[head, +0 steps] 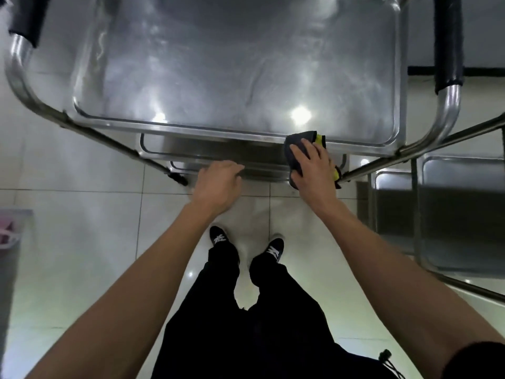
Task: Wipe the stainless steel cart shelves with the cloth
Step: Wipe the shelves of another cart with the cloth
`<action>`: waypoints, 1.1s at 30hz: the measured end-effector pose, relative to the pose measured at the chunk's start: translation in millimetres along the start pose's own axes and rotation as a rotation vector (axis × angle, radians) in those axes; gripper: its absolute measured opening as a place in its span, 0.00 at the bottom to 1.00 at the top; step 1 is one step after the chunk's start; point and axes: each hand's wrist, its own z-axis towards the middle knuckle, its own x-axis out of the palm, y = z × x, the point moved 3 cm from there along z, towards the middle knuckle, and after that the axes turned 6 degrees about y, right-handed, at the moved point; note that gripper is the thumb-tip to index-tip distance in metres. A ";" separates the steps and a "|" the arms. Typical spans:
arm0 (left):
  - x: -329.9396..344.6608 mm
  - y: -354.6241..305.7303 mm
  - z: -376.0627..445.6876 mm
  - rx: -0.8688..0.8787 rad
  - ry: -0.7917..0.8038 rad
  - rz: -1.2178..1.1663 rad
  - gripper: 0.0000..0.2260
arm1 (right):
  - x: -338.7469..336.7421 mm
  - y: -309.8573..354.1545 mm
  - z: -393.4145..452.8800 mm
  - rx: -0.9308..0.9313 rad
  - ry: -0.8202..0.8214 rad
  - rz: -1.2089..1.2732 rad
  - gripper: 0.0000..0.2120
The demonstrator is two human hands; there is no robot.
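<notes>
- The stainless steel cart (164, 127) is being viewed from above on a pale tiled floor (82, 228); its top shelf (232, 64) is streaked and glaring, with lower shelves (218, 157) showing under the near rim.
- A second steel cart (451, 214) is being glimpsed at the right.
- The cloth (296, 143), dark with a yellow edge, is being draped over the near rim toward the right corner, its length hanging downward.
- The right hand (311, 165) is being pressed flat on it, fingers (299, 153) spread and pointing onto the shelf.
- The left hand (218, 181) is being held loosely curled, holding nothing, beside the rim; unwiped shelf is probably lying ahead and left.
</notes>
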 end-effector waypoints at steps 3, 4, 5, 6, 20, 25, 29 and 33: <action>1.6 26.4 -17.9 -0.046 0.012 -0.004 0.17 | 26.7 33.8 -17.0 -0.039 0.112 0.092 0.29; 1.7 35.6 -22.4 -0.052 0.019 -0.011 0.17 | 37.9 45.7 -22.3 -0.045 0.149 0.110 0.29; 1.2 45.1 -27.2 -0.057 0.022 -0.012 0.18 | 49.5 57.4 -27.0 -0.043 0.176 0.124 0.29; 0.8 56.0 -31.8 -0.064 0.028 -0.011 0.18 | 60.5 68.5 -30.8 -0.034 0.193 0.139 0.29; 20.2 281.8 -40.8 -0.079 0.062 -0.073 0.18 | 174.4 218.4 18.7 0.104 0.145 0.380 0.29; 39.7 327.2 -11.6 -0.084 0.026 -0.043 0.12 | 206.2 233.7 53.3 0.103 0.096 0.404 0.28; 59.5 358.8 28.1 -0.084 -0.069 -0.011 0.10 | 239.4 234.0 104.4 0.060 0.045 0.400 0.29; 76.6 382.7 72.5 -0.088 -0.125 0.023 0.18 | 267.7 237.3 157.8 0.033 0.025 0.452 0.29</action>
